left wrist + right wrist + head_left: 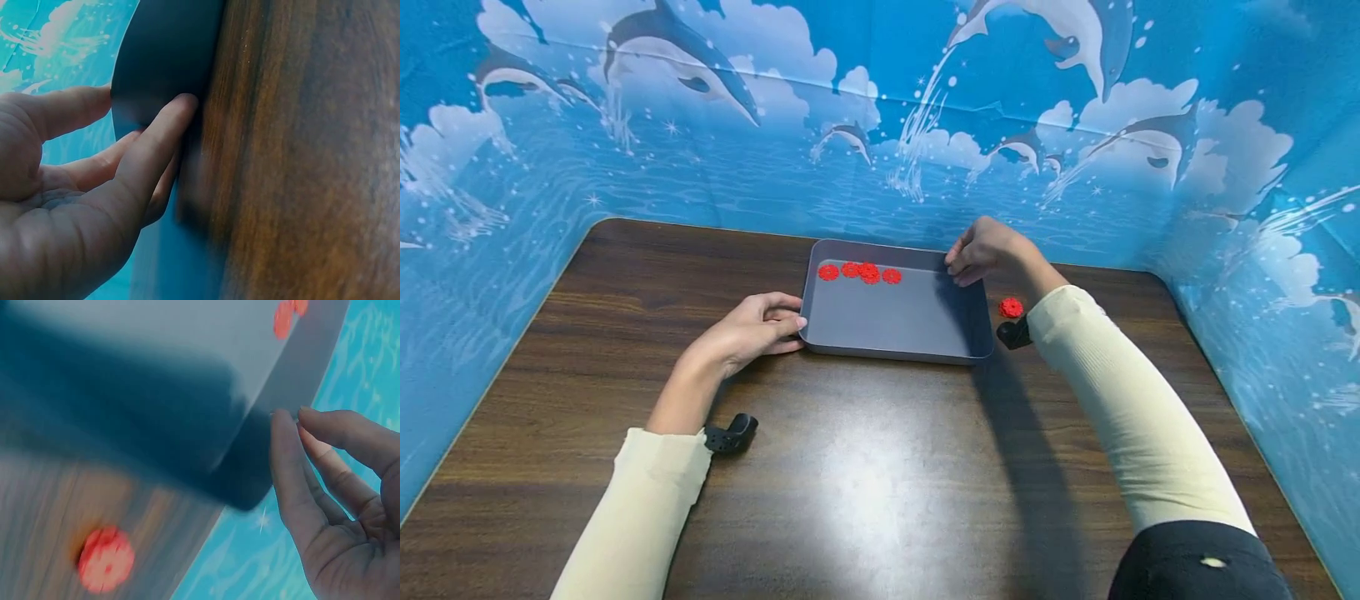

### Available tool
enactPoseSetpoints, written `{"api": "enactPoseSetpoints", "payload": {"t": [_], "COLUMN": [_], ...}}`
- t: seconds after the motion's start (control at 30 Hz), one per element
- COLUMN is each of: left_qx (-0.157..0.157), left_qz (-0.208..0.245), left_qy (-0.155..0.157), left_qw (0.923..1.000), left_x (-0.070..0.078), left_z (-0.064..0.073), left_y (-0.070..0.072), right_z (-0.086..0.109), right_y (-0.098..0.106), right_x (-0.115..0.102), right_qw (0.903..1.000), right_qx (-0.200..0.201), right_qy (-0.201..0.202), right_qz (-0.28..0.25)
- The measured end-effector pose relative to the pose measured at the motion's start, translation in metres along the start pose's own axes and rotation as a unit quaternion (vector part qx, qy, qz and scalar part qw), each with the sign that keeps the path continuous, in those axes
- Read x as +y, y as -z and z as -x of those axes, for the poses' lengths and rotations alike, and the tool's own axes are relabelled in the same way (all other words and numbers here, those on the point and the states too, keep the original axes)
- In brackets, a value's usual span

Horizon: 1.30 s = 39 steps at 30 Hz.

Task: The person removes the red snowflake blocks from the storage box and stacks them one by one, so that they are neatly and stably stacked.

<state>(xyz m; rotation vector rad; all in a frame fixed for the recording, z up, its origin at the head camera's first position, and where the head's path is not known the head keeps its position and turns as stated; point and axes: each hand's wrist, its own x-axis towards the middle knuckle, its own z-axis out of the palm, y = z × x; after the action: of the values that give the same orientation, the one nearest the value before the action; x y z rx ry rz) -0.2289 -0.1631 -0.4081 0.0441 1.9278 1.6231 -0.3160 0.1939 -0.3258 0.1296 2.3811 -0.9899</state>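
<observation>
A grey rectangular tray (895, 321) with low walls lies across the far part of the table. My left hand (751, 333) grips its left side near the front corner, thumb at the rim and other fingers against the outer wall. In the left wrist view, fingertips (182, 105) press on the dark wall. My right hand (985, 252) pinches the rim at the far right corner, which it partly hides in the head view. Several red notched discs lie inside along the back, among them a single disc (828, 272) at left and an overlapping cluster (868, 272).
Another red notched disc (1011, 307), seemingly stacked, sits on the wooden table (865, 467) just right of the tray, near the right wrist's black strap (1015, 333). A blue dolphin-printed cloth (790, 175) rises behind the table's back edge and along both sides.
</observation>
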Motion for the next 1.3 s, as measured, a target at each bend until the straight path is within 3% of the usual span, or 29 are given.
{"api": "enactPoseSetpoints", "payload": {"t": [0.47, 0.87, 1.3], "left_qx": [-0.004, -0.004, -0.004], "left_qz": [0.003, 0.002, 0.001], "left_qy": [0.001, 0.001, 0.001], "left_qw": [1.0000, 1.0000, 1.0000], "left_x": [-0.004, 0.000, -0.001], "left_z": [0.000, 0.002, 0.000], "left_y": [-0.002, 0.003, 0.004], "right_z": [-0.036, -0.045, -0.048], "right_y": [-0.055, -0.073, -0.072], "right_x": [-0.029, -0.033, -0.032], "right_qw": [0.9975, 0.9900, 0.9977], "right_qx": [-0.055, 0.018, -0.031], "right_qy": [-0.012, 0.029, 0.011], "right_qz": [0.044, 0.137, 0.059]}}
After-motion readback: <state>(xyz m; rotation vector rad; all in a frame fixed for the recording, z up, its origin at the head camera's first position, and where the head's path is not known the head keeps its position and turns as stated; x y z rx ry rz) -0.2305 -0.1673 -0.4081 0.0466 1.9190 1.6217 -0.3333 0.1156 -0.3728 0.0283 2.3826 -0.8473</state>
